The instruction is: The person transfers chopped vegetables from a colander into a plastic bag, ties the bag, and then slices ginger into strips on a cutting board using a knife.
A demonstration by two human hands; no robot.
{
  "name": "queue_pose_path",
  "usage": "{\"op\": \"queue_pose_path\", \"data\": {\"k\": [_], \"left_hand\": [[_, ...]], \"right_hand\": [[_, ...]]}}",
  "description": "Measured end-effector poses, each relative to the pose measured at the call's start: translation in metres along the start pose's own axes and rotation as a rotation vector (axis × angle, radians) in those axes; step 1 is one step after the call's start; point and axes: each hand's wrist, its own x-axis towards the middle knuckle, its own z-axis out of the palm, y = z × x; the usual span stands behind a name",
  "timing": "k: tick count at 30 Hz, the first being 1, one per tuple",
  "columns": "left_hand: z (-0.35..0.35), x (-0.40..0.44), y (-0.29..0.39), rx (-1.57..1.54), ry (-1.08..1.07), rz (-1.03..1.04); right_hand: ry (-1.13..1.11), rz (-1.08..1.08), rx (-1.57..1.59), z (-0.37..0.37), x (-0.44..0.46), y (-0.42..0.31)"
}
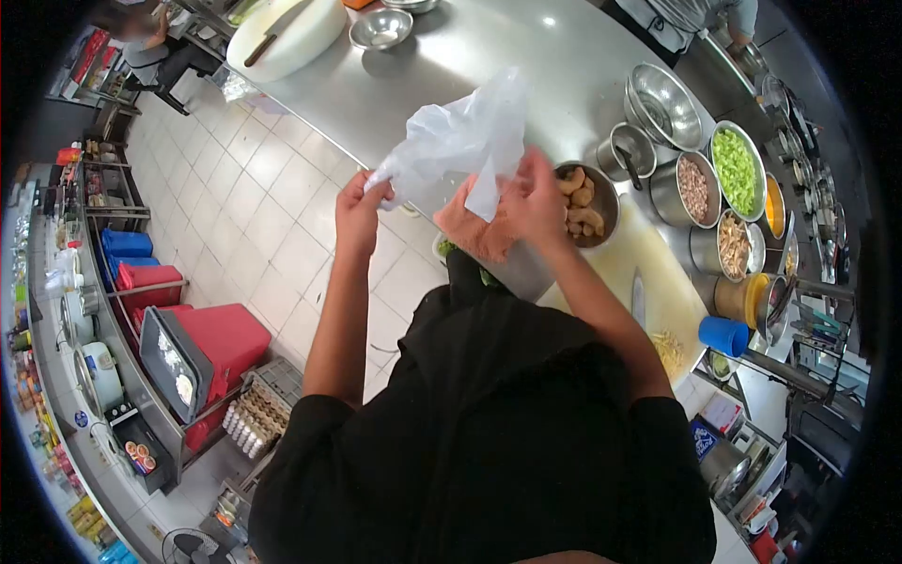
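A translucent white plastic bag is stretched between my two hands above the edge of the steel table. My left hand is closed on the bag's left end, over the floor side. Closed on its right side is my right hand, whose fingertips are partly hidden. A pinkish-brown cloth-like piece lies below the bag, close to my right hand; I cannot tell if the hand touches it. Just right of that hand stands a metal bowl of knobbly brown pieces resembling ginger.
A cutting board holds a knife and pale shreds. Metal containers of chopped green vegetable and diced pinkish food stand right, near a blue cup. A round white board is far left. Other people stand beyond.
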Motion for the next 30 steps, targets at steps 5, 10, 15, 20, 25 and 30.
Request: {"op": "queue_pose_path", "data": {"k": [5, 10, 15, 20, 25, 30], "left_hand": [[-0.016, 0.007, 0.016, -0.304, 0.136, -0.014], [-0.08, -0.001, 0.034, -0.431, 0.279, 0.088], [-0.153, -0.034, 0.041, -0.586, 0.557, 0.173], [-0.187, -0.073, 0.023, -0.436, 0.769, 0.151], [-0.134, -0.076, 0.016, -0.234, 0.67, 0.062], [-0.047, -0.04, 0.03, -0.207, 0.389, -0.01]], "right_hand": [[-0.185, -0.266, -0.672, 0.032, -0.038, 0.053], [-0.378, -0.351, -0.536, 0.063, -0.002, 0.037], [-0.582, -0.6, -0.471, 0.138, -0.014, 0.075], [-0.983, -0.565, -0.548, 0.075, -0.044, 0.041], [-0.949, -0.468, -0.611, -0.009, -0.025, 0.011], [-0.597, -0.391, -0.61, -0.022, -0.02, 0.015]]}}
